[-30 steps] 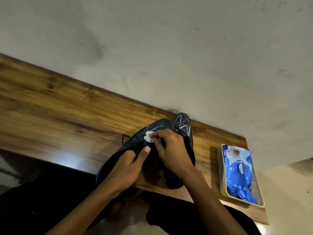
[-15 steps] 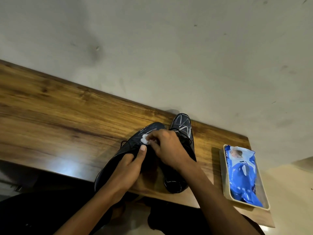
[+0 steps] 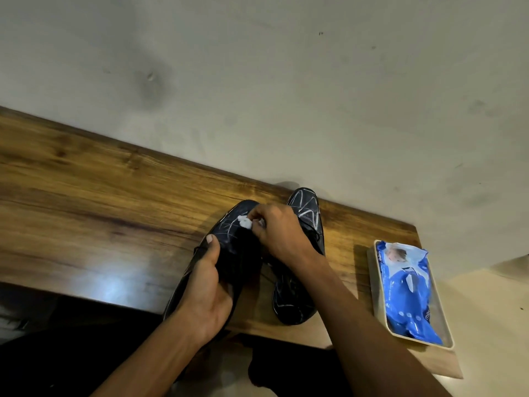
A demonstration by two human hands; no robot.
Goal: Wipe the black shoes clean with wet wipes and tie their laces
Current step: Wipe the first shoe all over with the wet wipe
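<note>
Two black shoes with white scribbled marks lie on the wooden table [image 3: 94, 213]. The left shoe [image 3: 237, 224] is gripped around its middle by my left hand [image 3: 204, 290], thumb on its upper. My right hand [image 3: 282, 233] pinches a small crumpled white wet wipe [image 3: 245, 222] and presses it on the left shoe's toe area. The right shoe [image 3: 305, 210] rests on the table beside it, its middle hidden under my right wrist and its heel [image 3: 292, 308] near the front edge.
A blue pack of wet wipes [image 3: 409, 287] lies in a cream tray [image 3: 375, 285] at the table's right end. A grey wall runs right behind the table. My dark-clothed legs are below the front edge.
My right hand with the wipe has moved toward the left shoe's toe. My left hand has shifted its grip on that shoe, and the view has shifted a little.
</note>
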